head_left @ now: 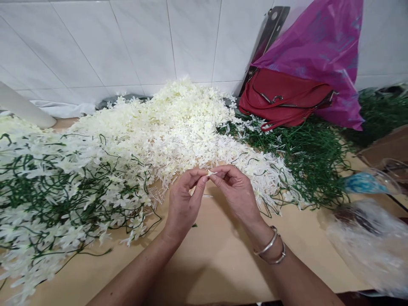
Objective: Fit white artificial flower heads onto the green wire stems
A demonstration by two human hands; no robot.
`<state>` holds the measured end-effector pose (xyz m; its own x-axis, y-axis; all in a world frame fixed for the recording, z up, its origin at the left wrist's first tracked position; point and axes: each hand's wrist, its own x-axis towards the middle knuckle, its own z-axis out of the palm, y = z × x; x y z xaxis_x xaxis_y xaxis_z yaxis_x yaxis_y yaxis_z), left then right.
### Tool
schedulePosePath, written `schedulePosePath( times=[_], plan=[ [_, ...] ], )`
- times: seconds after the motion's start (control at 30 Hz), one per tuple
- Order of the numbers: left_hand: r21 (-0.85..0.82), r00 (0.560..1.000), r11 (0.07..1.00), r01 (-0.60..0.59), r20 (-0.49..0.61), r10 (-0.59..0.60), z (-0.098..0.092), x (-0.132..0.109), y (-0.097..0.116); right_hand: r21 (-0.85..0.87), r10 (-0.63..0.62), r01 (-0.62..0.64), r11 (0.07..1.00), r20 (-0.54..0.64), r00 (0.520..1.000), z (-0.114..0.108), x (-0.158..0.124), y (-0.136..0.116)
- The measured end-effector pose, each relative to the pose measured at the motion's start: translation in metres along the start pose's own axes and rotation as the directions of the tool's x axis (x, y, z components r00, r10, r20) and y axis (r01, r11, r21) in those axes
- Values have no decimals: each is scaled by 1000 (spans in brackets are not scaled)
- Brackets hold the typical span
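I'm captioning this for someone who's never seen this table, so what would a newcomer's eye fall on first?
Probably the big heap of white flowers, spread across the middle of the table toward the wall. Next, at the upper right, the bright purple bag with the red handbag in front. Then, near the centre, a small white piece in the grip of the left hand and right hand.

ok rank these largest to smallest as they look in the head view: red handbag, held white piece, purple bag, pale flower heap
1. Pale flower heap
2. Purple bag
3. Red handbag
4. Held white piece
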<state>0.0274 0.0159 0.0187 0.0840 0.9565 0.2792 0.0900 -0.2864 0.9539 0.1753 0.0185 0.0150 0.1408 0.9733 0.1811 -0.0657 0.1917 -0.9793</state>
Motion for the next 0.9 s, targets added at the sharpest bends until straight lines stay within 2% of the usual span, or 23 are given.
schedulePosePath(
  times=[0.2,0.33,0.4,0.5,0.6,0.73,0.9],
  plan=[
    [146,997,988,-57,62,48,-14,-9,3,29,30,-31,999,18,999,0,-1,6],
    [315,983,932,-181,85,163,-33,-27,7,-29,-55,55,998,-17,998,-3,3,4],
    [421,951,857,-296,214,223,-48,-40,8,-33,-60,59,998,-7,998,-6,5,3],
    [542,858,698,-468,466,214,-67,-56,5,-49,-14,14,999,8,1000,-7,6,1],
    [593,812,608,-528,561,159,-75,-64,-2,-68,18,-16,998,24,1000,-7,5,0],
    [544,777,635,-549,611,149,-71,-62,-14,-71,35,-32,997,50,998,-7,4,-1],
    [458,792,762,-458,600,115,-65,-62,-11,-39,69,-66,997,76,995,-9,5,5]
  ],
)
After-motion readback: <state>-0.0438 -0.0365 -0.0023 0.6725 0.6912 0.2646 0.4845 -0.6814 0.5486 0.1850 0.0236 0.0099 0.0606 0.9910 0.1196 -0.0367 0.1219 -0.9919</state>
